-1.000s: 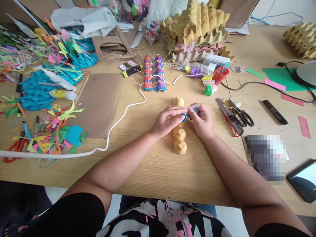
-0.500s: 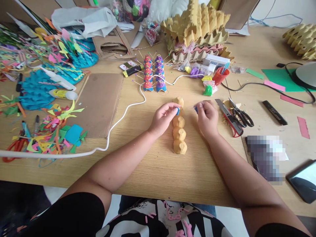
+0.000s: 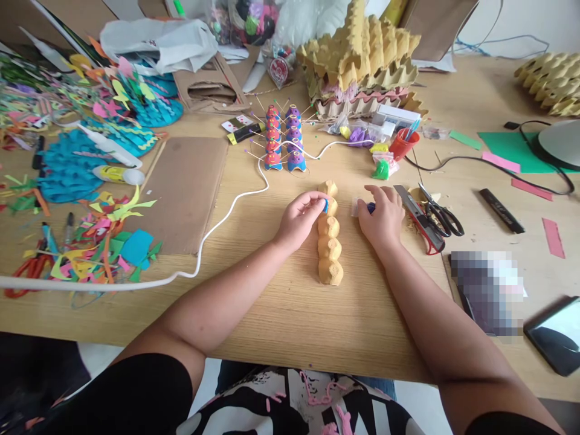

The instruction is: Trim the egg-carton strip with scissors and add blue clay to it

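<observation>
My left hand pinches a small blue piece of what looks like modelling clay between thumb and fingertips. Right beside it lies a strip of yellowish egg carton, its row of cups facing bump-up and running away from me. My right hand rests low over the table to the right of the strip, fingers spread. Partly under that hand is a darker blue lump, with a clear plastic packet showing at its left; the fingers cover the rest.
Two decorated egg-carton caterpillars, one red and one purple, stand beyond, with a white cable crossing them. A box cutter and scissors lie right. Cardboard and paper scraps lie left; egg trays are stacked behind.
My right hand has gone from a closed pinch on something blue to spread fingers, with the blue lump and packet now below it. My left hand keeps its pinch in nearly the same place.
</observation>
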A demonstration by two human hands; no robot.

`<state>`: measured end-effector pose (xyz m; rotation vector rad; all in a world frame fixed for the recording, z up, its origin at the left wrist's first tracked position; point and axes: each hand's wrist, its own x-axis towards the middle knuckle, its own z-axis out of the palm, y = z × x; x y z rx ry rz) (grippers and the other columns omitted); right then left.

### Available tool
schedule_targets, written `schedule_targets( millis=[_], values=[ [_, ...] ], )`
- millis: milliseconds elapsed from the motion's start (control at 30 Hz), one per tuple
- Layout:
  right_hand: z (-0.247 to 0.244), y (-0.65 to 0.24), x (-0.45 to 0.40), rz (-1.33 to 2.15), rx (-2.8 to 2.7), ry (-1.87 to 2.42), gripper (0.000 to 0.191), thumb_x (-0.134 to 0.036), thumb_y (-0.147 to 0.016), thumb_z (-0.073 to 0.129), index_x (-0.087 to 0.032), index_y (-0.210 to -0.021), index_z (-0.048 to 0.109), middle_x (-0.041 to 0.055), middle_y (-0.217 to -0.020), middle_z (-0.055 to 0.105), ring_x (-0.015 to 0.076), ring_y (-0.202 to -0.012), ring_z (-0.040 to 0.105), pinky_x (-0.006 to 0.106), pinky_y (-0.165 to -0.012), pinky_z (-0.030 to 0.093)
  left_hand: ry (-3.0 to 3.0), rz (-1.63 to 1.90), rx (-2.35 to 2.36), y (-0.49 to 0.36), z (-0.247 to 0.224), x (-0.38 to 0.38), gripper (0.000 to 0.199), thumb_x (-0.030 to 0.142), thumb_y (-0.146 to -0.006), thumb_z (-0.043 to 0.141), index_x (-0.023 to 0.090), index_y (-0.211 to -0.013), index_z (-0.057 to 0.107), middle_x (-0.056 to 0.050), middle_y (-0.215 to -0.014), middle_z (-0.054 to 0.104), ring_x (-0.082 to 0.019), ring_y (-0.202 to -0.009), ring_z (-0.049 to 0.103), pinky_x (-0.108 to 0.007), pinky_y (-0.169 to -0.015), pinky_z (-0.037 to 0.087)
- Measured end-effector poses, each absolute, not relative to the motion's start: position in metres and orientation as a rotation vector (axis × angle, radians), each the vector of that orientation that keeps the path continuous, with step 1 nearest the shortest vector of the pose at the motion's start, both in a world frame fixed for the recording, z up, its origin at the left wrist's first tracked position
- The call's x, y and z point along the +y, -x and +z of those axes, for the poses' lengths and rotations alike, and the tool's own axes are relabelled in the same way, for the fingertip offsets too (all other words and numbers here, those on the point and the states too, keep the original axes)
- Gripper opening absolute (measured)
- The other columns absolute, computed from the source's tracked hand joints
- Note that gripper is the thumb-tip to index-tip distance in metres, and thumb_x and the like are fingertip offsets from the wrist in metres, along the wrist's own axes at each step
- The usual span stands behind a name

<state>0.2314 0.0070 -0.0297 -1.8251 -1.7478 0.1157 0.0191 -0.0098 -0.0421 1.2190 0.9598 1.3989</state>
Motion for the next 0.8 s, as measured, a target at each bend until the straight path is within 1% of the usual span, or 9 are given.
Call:
schedule_targets(
  millis=[100,233,333,433,533,633,667,733,800],
  values=[
    [-0.029,-0.227,0.002,0.067,-1.764,1.782,0.039,-0.038,-0.095,0.062,-0.03,-0.132,0.072,0.015,-0.143,0.066,0.0389,-0.13,0.058,0.06,-0.103,0.05,-1.218,1.406,0.988,-0.02,-0.04,-0.009,0.039,0.061,-0.093,0.077,0.024,-0.102,0.078,-0.004,-0.098,0.079,-0.017,-0.093,0.071,-0.031,-0.089,0.057],
    [-0.015,-0.229,-0.005,-0.018,-1.806,1.684,0.037,-0.037,-0.098,0.061,-0.029,-0.134,0.071,0.0153,-0.151,0.062,0.0391,-0.136,0.057,0.061,-0.11,0.048,-1.215,1.393,1.017,-0.019,-0.04,-0.008,0.042,0.064,-0.093,0.076,0.023,-0.104,0.079,-0.004,-0.097,0.077,-0.017,-0.094,0.069,-0.031,-0.09,0.056],
    [0.008,-0.244,0.009,-0.07,-1.875,1.656,0.037,-0.036,-0.101,0.061,-0.028,-0.135,0.072,0.017,-0.148,0.063,0.04,-0.135,0.058,0.061,-0.109,0.047,-1.212,1.37,1.025,-0.019,-0.041,-0.006,0.045,0.067,-0.094,0.074,0.024,-0.105,0.078,-0.004,-0.099,0.077,-0.018,-0.096,0.07,-0.032,-0.091,0.056],
    [0.035,-0.267,0.047,-0.065,-1.876,1.861,0.036,-0.033,-0.1,0.066,-0.024,-0.134,0.075,0.0199,-0.147,0.064,0.0401,-0.137,0.057,0.059,-0.11,0.044,-1.201,1.357,1.007,-0.019,-0.042,-0.005,0.048,0.071,-0.094,0.071,0.024,-0.103,0.077,-0.004,-0.097,0.078,-0.019,-0.095,0.072,-0.032,-0.091,0.057],
    [0.057,-0.287,0.095,-0.049,-1.721,2.228,0.048,-0.027,-0.102,0.068,-0.02,-0.15,0.067,0.0251,-0.154,0.061,0.0376,-0.141,0.055,0.054,-0.107,0.041,-1.202,1.347,0.978,-0.02,-0.042,-0.006,0.051,0.073,-0.096,0.068,0.023,-0.101,0.078,-0.005,-0.096,0.08,-0.018,-0.093,0.073,-0.032,-0.09,0.057],
    [0.064,-0.299,0.133,-0.091,-1.816,2.309,0.053,-0.036,-0.109,0.061,-0.018,-0.159,0.058,0.0276,-0.155,0.061,0.0346,-0.143,0.055,0.053,-0.101,0.036,-1.218,1.332,0.962,-0.02,-0.04,-0.008,0.05,0.071,-0.097,0.068,0.022,-0.1,0.079,-0.005,-0.097,0.08,-0.018,-0.093,0.072,-0.031,-0.09,0.057],
    [0.063,-0.301,0.142,-0.122,-1.853,2.354,0.05,-0.035,-0.109,0.06,-0.016,-0.155,0.062,0.0278,-0.154,0.062,0.0344,-0.143,0.055,0.054,-0.1,0.034,-1.224,1.328,0.957,-0.02,-0.039,-0.008,0.05,0.07,-0.097,0.069,0.022,-0.099,0.079,-0.005,-0.097,0.08,-0.018,-0.094,0.072,-0.031,-0.09,0.057],
    [0.058,-0.303,0.155,-0.158,-1.908,2.444,0.041,-0.032,-0.109,0.057,-0.01,-0.141,0.072,0.0283,-0.149,0.066,0.0332,-0.141,0.058,0.055,-0.097,0.031,-1.234,1.319,0.951,-0.02,-0.038,-0.009,0.048,0.069,-0.097,0.069,0.022,-0.1,0.08,-0.005,-0.098,0.08,-0.018,-0.095,0.072,-0.031,-0.09,0.057],
    [0.053,-0.305,0.162,-0.187,-1.91,2.49,0.037,-0.027,-0.111,0.053,-0.005,-0.128,0.077,0.0283,-0.139,0.072,0.0305,-0.133,0.064,0.055,-0.093,0.029,-1.238,1.313,0.952,-0.02,-0.038,-0.009,0.046,0.067,-0.098,0.07,0.022,-0.102,0.08,-0.005,-0.1,0.081,-0.018,-0.095,0.072,-0.031,-0.09,0.057]
  ],
)
